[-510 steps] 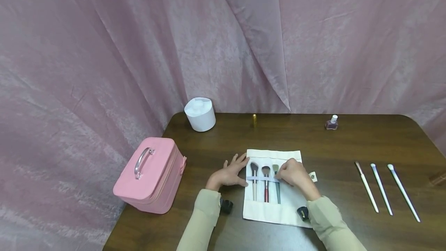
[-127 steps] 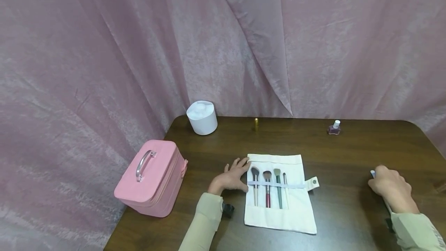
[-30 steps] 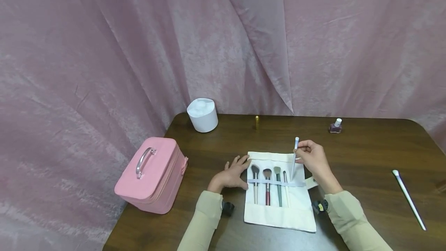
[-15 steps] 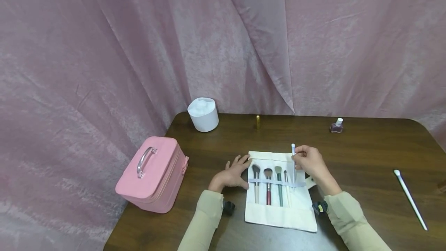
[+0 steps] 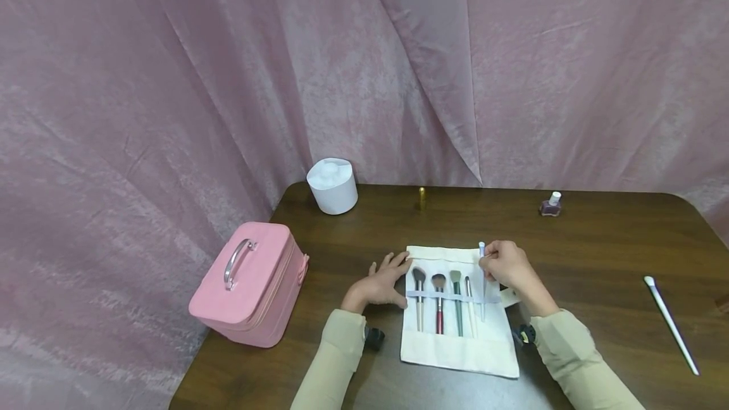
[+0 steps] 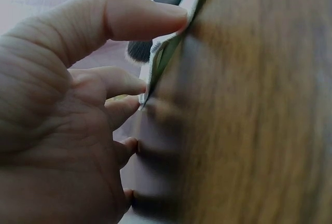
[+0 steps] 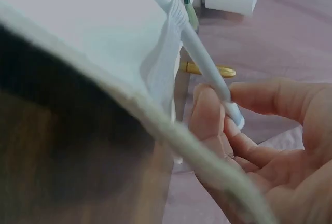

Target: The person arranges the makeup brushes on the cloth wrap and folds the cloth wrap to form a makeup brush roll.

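An off-white cloth brush roll lies unrolled, a pale elastic band across it. Four makeup brushes are tucked under the band in a row, among them a red-handled brush and a green-handled brush. My right hand pinches a slim white makeup brush near its head, between thumb and fingers. Its handle passes under the band, right of the others. My left hand rests spread at the roll's left edge, thumb and fingertips touching the cloth.
Another white brush lies on the table's right side. A pink case with a metal handle stands at the left. Along the back are a white tissue roll, a small gold tube and a nail polish bottle.
My right hand took a white brush from the right side to the roll. Over the last second the brush has slid down under the band. My left hand has stayed at the roll's edge.
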